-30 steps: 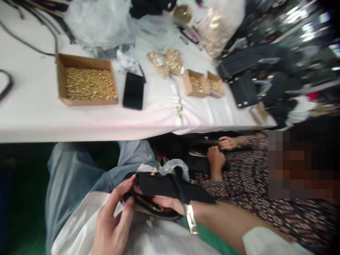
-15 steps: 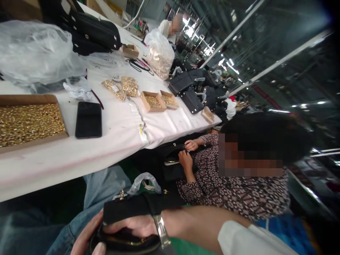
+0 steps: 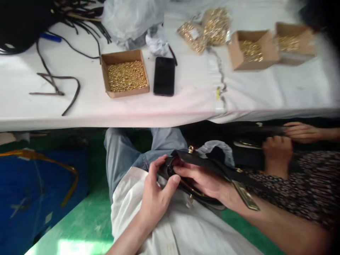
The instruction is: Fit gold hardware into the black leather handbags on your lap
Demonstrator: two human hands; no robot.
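A black handbag [image 3: 204,161] with gold hardware lies tilted over my lap, its flap raised and its zipped mouth parted. My left hand [image 3: 156,191] grips the bag's left end, the thumb on the near rim and the fingers around the far side. Reaching in under the flap, my right hand [image 3: 202,179] has its fingers partly inside the mouth; the bag hides their tips, so I cannot tell what they hold. A plastic-wrapped handle [image 3: 221,147] stands up behind the flap. Near my right forearm hangs a gold metal plate [image 3: 245,194].
On the white table [image 3: 191,106] are a carton of gold fittings [image 3: 126,76], a black phone [image 3: 164,76], bagged fittings [image 3: 216,26], two more cartons [image 3: 252,53] and dark cords [image 3: 71,92]. A co-worker's hands [image 3: 277,156] handle another black bag at right. A blue box [image 3: 39,198] stands at left.
My view has swung left and down, so the bag and both hands appear nearer the middle. My left hand still holds the bag's end, and my right hand is still in its mouth.
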